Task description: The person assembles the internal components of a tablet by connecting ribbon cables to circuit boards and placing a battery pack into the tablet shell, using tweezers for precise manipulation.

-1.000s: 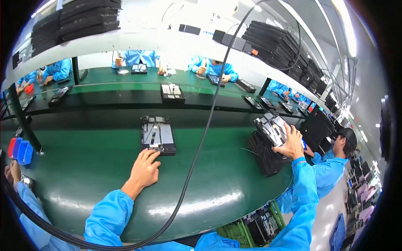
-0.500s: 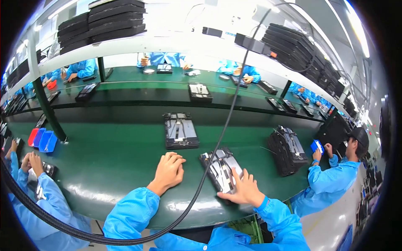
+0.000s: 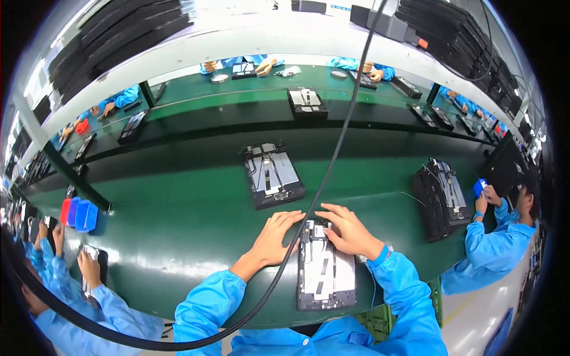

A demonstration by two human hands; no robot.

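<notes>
On the green bench right before me lies an opened tablet (image 3: 326,267), its silvery inner plates, black frame and small parts facing up. My left hand (image 3: 273,238) is at its upper left corner, fingers stretched out toward the far edge; the cable crosses in front of its fingertips. Over the upper right corner is my right hand (image 3: 350,233), fingers extended past the far edge and thumb touching the parts near the top. Neither hand is closed round anything. Farther back lies a stack of similar opened tablets (image 3: 275,175), slightly turned.
A taller stack of tablets (image 3: 440,199) stands at the right, near a co-worker (image 3: 499,240). Red and blue bins (image 3: 85,216) sit at the left, beside other workers' hands. A black cable (image 3: 332,166) hangs across my view. Beyond, more tablets (image 3: 307,103) lie along a dark strip below a shelf.
The near tablet has turned from slanted to nearly straight and come closer to me. My left hand has moved right to its corner; my right hand has shifted to its far end. My view has shifted.
</notes>
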